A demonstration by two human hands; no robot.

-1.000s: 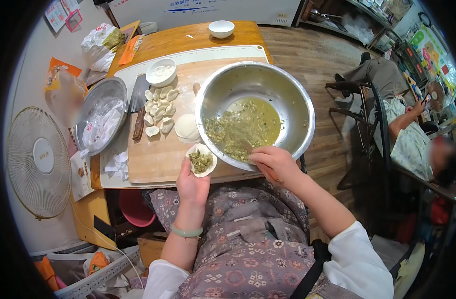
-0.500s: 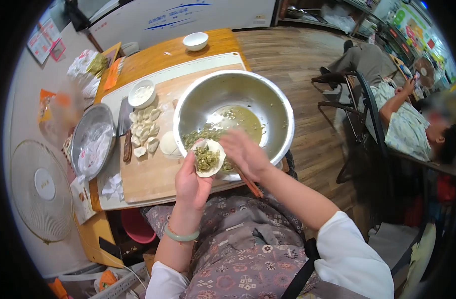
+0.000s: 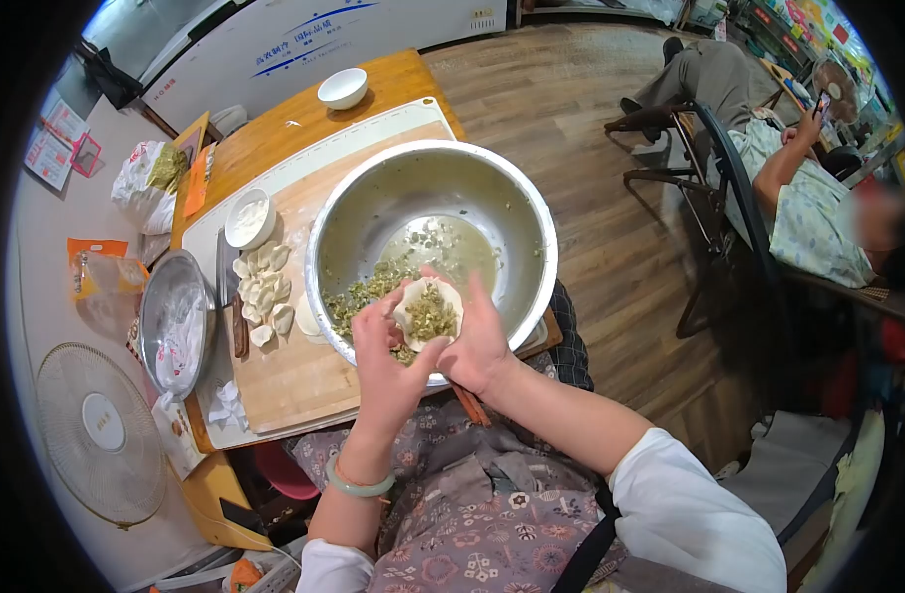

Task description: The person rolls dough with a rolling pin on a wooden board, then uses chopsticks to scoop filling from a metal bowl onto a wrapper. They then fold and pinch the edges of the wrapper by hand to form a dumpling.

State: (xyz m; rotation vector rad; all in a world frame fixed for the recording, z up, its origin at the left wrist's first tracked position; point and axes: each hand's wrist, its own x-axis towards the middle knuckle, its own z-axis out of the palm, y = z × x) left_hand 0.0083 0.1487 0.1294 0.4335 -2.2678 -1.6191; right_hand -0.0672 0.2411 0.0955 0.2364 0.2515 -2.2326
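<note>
A round white dough wrapper [image 3: 429,314] with chopped green filling on it is held between both hands, over the near edge of a large steel bowl [image 3: 339,212]. My left hand [image 3: 385,341] cups its left side with curled fingers. At its right side, my right hand [image 3: 480,341] touches the wrapper with the thumb low and the fingers raised. Green filling [image 3: 359,296] and liquid lie in the bowl. Left of the bowl, folded dough pieces [image 3: 262,287] rest on the wooden board [image 3: 294,381], with a flat wrapper [image 3: 307,318] partly behind the rim.
A knife [image 3: 240,326], a small bowl of white contents [image 3: 250,219] and a steel basin [image 3: 178,321] stand at left. An empty white bowl [image 3: 343,89] is farther back. A fan [image 3: 102,425] stands lower left. Another person [image 3: 818,212] sits at right, holding a phone.
My right hand has come in to the wrapper's right side, and my left fingers have curled around it. The view has shifted, so the table things appear farther left.
</note>
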